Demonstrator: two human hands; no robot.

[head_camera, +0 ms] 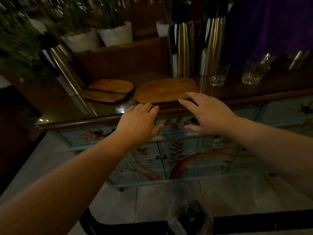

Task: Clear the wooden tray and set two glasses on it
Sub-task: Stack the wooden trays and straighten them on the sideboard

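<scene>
Painted blue cabinet [186, 155] carries everything: two steel flasks [182, 50] upright at its back, a third flask [62, 65] toward its left end, white plant pots [116, 33] behind it.

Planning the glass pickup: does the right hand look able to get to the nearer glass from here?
Probably yes. The right hand is open at the wooden tray's near edge, and the nearer glass stands beyond it with nothing visible between.
</scene>
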